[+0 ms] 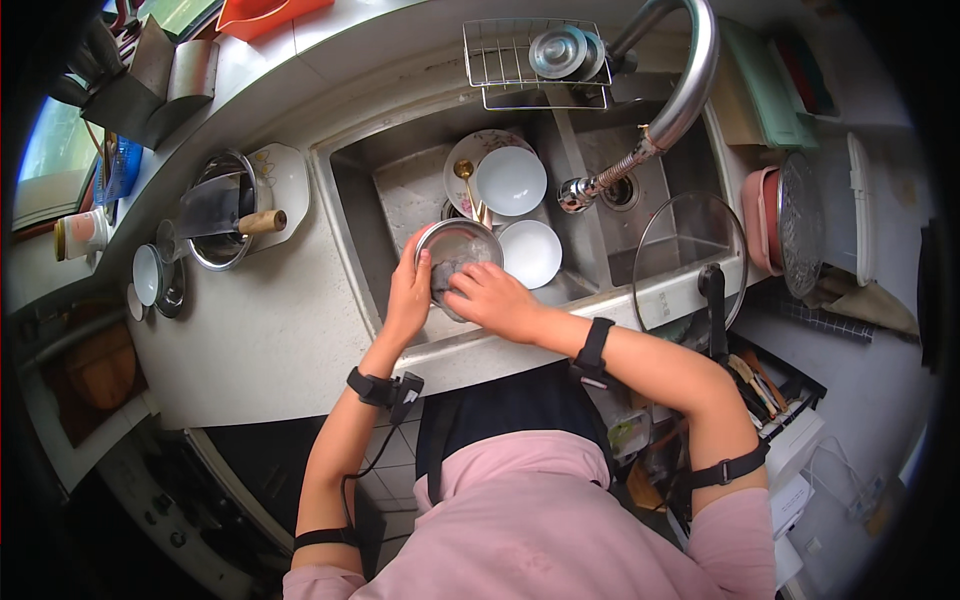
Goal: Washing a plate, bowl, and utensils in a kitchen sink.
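Over the near edge of the left sink basin [409, 187], my left hand [409, 294] grips a round stainless steel bowl [474, 238] by its left side. My right hand [491, 300] presses a dark grey scrubbing cloth or pad [444, 276] against the bowl's inside; the fingers partly cover it. Just beyond the steel bowl, a white bowl [512, 181] rests on a flower-patterned plate [459, 154], with a gold-coloured spoon [465, 171] beside it. Another white bowl [534, 251] sits to the right, partly hidden by the steel bowl.
A curved faucet [701, 67] reaches over the sink divider. The glass lid [686, 240] stands at the right front edge. A cleaver [217, 210] lies across a metal basin [225, 259] on the left counter. Behind the sink is a wire rack [499, 64].
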`<action>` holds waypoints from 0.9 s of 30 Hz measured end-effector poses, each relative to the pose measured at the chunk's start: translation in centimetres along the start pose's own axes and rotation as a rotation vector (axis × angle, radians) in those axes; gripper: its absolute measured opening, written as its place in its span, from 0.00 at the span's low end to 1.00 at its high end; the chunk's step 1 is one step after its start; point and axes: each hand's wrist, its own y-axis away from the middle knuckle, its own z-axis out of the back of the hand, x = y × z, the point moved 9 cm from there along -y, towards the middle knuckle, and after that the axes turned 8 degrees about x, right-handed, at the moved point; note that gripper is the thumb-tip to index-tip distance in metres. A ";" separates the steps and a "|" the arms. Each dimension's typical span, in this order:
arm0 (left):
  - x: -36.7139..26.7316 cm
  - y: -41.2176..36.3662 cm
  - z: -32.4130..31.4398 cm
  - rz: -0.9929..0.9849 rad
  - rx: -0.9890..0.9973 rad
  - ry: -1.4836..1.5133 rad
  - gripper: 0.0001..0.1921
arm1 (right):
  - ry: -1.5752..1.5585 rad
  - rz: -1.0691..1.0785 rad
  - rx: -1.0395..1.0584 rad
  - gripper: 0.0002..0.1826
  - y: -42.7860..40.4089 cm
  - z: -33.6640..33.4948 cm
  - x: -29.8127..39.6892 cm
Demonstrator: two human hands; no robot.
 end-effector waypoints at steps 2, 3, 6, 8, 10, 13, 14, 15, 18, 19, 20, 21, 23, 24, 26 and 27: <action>-0.6 -0.3 -0.5 0.079 0.241 -0.049 0.19 | 0.266 0.359 0.024 0.10 1.2 0.6 1.4; -1.1 -0.6 -0.4 0.105 0.291 -0.044 0.19 | 0.327 0.427 0.012 0.09 1.3 0.8 1.0; -0.5 -1.1 -0.3 0.140 0.302 0.039 0.20 | 0.317 0.360 0.001 0.09 1.0 0.8 0.7; -0.3 -0.8 -0.5 0.086 0.149 0.089 0.21 | 0.176 0.273 -0.011 0.09 0.1 0.8 1.4; -0.7 0.3 -0.9 0.008 -0.116 0.149 0.22 | -0.212 -0.087 -0.079 0.10 -1.2 1.2 0.0; -0.5 0.5 -0.4 0.028 -0.184 0.160 0.21 | -0.237 -0.095 -0.075 0.14 -1.1 0.6 0.2; -0.6 0.3 -0.2 0.021 -0.108 0.099 0.21 | -0.184 -0.046 -0.056 0.17 -1.0 0.3 0.5; -0.6 0.1 0.1 0.015 -0.034 0.038 0.20 | -0.187 -0.045 -0.055 0.17 -0.7 0.4 -0.1; -2.5 -0.9 -0.2 0.033 0.274 -0.021 0.20 | 0.127 0.256 0.021 0.12 0.7 0.9 0.1; -2.1 -1.2 -0.4 0.060 0.374 -0.024 0.20 | 0.231 0.350 0.038 0.11 1.0 0.6 0.2; -2.3 -1.2 -0.4 0.060 0.374 -0.023 0.20 | 0.336 0.442 0.055 0.10 1.4 0.1 0.6; -2.8 -1.3 -0.3 0.108 0.361 0.004 0.22 | 0.306 0.402 0.032 0.09 1.2 0.4 0.6; -2.8 -1.2 -1.3 0.157 0.350 0.033 0.23 | 0.174 0.261 -0.002 0.07 0.7 0.8 0.4; -3.3 -0.9 -0.7 0.071 0.146 0.054 0.25 | 0.039 0.123 -0.037 0.06 0.1 1.2 0.1; -2.1 0.3 -0.9 0.022 -0.099 0.131 0.30 | -0.115 -0.005 -0.055 0.06 -0.9 1.0 0.3; -2.2 0.4 -1.2 0.010 -0.158 0.115 0.29 | -0.210 -0.078 -0.098 0.06 -1.1 1.4 0.0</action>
